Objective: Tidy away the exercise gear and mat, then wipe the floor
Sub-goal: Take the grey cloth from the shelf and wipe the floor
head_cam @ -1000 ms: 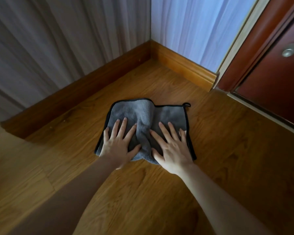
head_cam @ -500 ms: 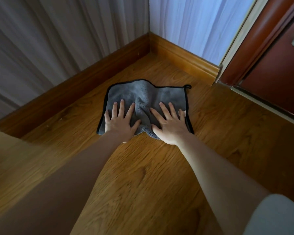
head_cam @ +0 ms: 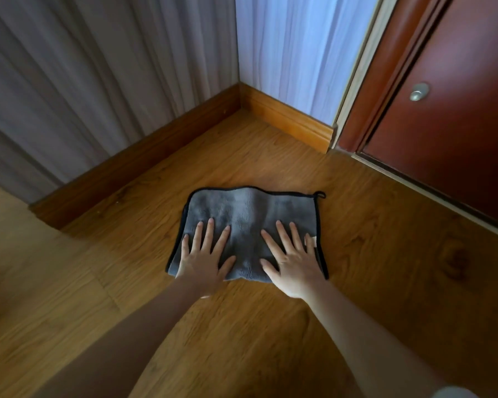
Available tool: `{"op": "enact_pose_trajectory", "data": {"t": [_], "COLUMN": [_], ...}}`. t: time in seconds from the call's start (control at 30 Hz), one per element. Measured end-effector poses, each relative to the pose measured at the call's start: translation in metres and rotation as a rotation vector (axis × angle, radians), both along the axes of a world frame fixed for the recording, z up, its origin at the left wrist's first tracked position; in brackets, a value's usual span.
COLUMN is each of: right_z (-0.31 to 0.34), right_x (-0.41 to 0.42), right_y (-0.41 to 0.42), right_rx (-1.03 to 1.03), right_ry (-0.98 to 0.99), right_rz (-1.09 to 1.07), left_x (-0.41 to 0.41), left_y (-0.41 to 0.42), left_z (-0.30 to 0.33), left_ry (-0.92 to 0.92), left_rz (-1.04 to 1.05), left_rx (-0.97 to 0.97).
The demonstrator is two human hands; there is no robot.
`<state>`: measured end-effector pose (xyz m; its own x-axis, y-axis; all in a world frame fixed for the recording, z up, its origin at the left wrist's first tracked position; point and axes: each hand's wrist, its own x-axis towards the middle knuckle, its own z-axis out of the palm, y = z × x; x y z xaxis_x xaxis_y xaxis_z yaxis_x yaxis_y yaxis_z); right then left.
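Two bare hands are lying flat on a grey cloth (head_cam: 250, 216), pressing it against a wooden floor (head_cam: 385, 254). The left hand (head_cam: 203, 259) is resting on the cloth's left half, fingers straight and fanned, thumb angled inward. The right hand (head_cam: 292, 262) is mirroring it on the right half, fingers straight and spread, with the little finger close to the cloth's black-trimmed right edge. Neither hand is gripping anything; both palms are bearing down. Both forearms are reaching forward from the bottom of the view, nearly straight, converging on the cloth.

The cloth is lying spread out, with a soft ridge running up the middle between the hands and a small loop at its far right corner. It is sitting near a corner of the room, apart from the wooden skirting board (head_cam: 144, 165) and the curtains (head_cam: 98, 81) hanging above it. A dark red door (head_cam: 457, 110) is standing to the right.

This looks like the final step, wiping the floor; no exercise gear or mat is showing. The next stroke probably calls for even downward pressure from both palms while sliding the cloth, so it is not bunching further at the ridge.
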<state>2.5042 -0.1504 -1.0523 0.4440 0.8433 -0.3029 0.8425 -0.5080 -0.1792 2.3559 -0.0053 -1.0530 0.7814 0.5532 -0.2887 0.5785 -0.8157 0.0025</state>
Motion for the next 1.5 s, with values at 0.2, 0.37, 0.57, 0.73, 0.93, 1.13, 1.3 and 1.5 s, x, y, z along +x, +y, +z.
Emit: {"op": "enact_pose_trajectory", "data": {"t": [0.2,0.37,0.57,0.73,0.93,1.13,1.3,1.5], "right_z": [0.006,0.003,0.001,0.004,0.007,0.006,-0.001,-0.007], "right_x": [-0.041,-0.079,-0.092,-0.063,-0.011,0.042,0.078,0.114], "right_y": [-0.067,-0.125,-0.139,-0.117,-0.06,0.008,0.054,0.098], "right_rx": [0.026,0.098,0.094,0.082,0.001,0.01,0.048,0.068], "right_ry": [-0.009,-0.009,-0.012,-0.034,-0.026,-0.062,-0.144,-0.134], "right_rz": [-0.019,0.022,0.008,0.055,-0.006,0.032,0.005,-0.06], "left_x": [-0.041,-0.08,-0.084,-0.053,0.01,0.08,0.132,0.183], "left_y": [-0.048,-0.09,-0.087,-0.057,-0.022,0.038,0.072,0.109], "left_z": [0.001,-0.003,-0.001,0.0,0.008,0.016,0.007,0.003], "left_ry": [0.008,-0.034,-0.019,0.047,0.071,0.173,0.162,0.191], "left_rz": [-0.023,-0.204,-0.278,-0.297,-0.25,-0.228,-0.176,-0.133], "left_rx": [-0.021,0.031,0.044,0.016,0.034,0.054,0.077,0.092]}}
